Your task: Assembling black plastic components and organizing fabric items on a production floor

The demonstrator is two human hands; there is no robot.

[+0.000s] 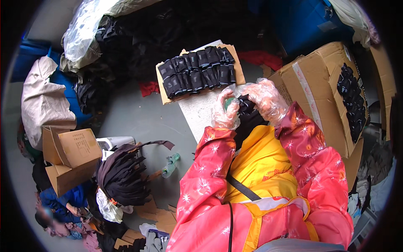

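Observation:
Both my hands wear clear, crinkled plastic gloves and meet above my lap. My left hand is closed around a small green rounded thing, whose kind I cannot make out. My right hand is closed, its fingers on the upper edge of a black cloth piece. More black cloth hangs below, over my yellow apron. Just beyond my hands, rows of folded black fabric bundles lie on a cardboard sheet, which rests on a whitish board.
On the right stands a large carton with more black bundles on cardboard. At left are a black fabric heap, a green plastic bottle and an open cardboard box. Another person sits at lower left.

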